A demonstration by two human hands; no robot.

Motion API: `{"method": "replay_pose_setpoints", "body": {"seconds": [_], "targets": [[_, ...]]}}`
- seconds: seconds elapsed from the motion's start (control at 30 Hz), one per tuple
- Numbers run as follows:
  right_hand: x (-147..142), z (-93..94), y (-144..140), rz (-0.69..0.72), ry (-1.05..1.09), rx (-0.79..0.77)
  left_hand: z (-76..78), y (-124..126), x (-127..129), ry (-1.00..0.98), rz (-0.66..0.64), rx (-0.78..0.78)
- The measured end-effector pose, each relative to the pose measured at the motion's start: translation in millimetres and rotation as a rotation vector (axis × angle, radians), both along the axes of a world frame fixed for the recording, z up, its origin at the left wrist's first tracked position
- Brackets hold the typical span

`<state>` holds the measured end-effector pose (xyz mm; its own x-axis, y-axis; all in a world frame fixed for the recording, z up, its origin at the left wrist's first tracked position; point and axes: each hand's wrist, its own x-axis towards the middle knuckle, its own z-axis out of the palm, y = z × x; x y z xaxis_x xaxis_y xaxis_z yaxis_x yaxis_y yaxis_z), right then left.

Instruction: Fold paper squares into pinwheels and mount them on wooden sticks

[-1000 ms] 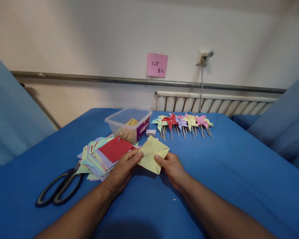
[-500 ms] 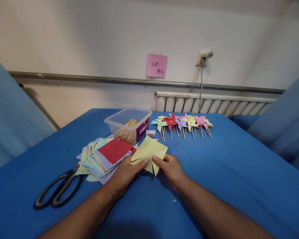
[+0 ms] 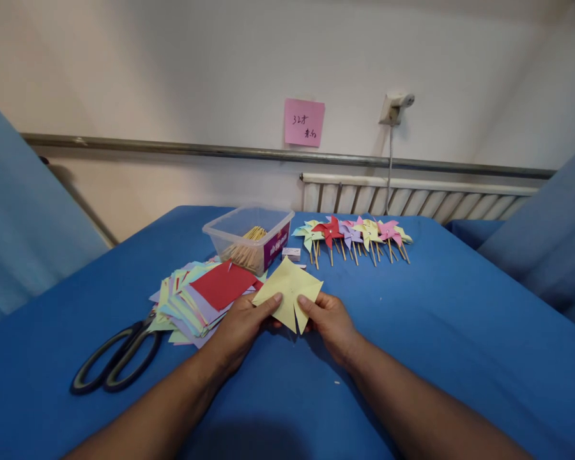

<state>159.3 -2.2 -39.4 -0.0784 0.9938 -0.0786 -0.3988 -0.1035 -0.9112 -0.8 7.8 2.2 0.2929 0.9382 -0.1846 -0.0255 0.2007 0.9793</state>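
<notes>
A square of yellow paper (image 3: pixel 290 287) is held between both hands above the table, one corner pointing away from me. A slit opens at its near corner. My left hand (image 3: pixel 246 322) pinches its left side, thumb on top and fingers beneath. On the right side, my right hand (image 3: pixel 328 319) grips it the same way; the fingertips under the sheet are hidden. Beside my left hand lies a stack of coloured paper squares (image 3: pixel 186 306), with a red sheet (image 3: pixel 225 285) on top. Scissors (image 3: pixel 117 358) rest left of the stack, their blades tucked under the paper.
Behind the stack stands a clear plastic box (image 3: pixel 215 233) of thin wooden sticks (image 3: pixel 249 249). A small white box (image 3: pixel 291 254) sits beside it. Several finished paper pinwheels (image 3: pixel 352 233) lie at the back right of the blue-covered table (image 3: pixel 436 332). A radiator (image 3: pixel 421 198) runs along the wall.
The yellow paper has turned slightly in my hands. My left thumb has moved off the slit on the left, which no longer shows. The whole view has shifted a little.
</notes>
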Motion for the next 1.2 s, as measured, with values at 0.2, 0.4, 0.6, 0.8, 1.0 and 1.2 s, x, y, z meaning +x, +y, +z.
{"method": "replay_pose_setpoints", "body": {"seconds": [0.2,0.4,0.6,0.8,1.0,1.2], "targets": [[0.3,-1.1,-0.2,-0.018,0.003,-0.002,2.2,-0.7,0.9,0.026,0.017,-0.023],[0.0,-0.5,-0.4,-0.018,0.001,-0.001,3.1,-1.1,0.9,0.011,0.016,-0.023],[0.5,1.3,-0.5,-0.014,0.009,-0.005,4.6,-3.3,0.2,-0.016,-0.020,-0.007],[-0.3,0.8,-0.8,-0.027,-0.012,-0.007,7.4,-8.9,0.8,-0.034,-0.053,0.024],[-1.0,-0.1,-1.5,0.010,-0.114,0.052,1.4,-7.2,2.0,-0.055,0.049,-0.014],[-1.9,-4.7,-1.1,0.046,-0.189,0.058,3.0,-6.3,4.2,-0.120,0.057,-0.003]]}}
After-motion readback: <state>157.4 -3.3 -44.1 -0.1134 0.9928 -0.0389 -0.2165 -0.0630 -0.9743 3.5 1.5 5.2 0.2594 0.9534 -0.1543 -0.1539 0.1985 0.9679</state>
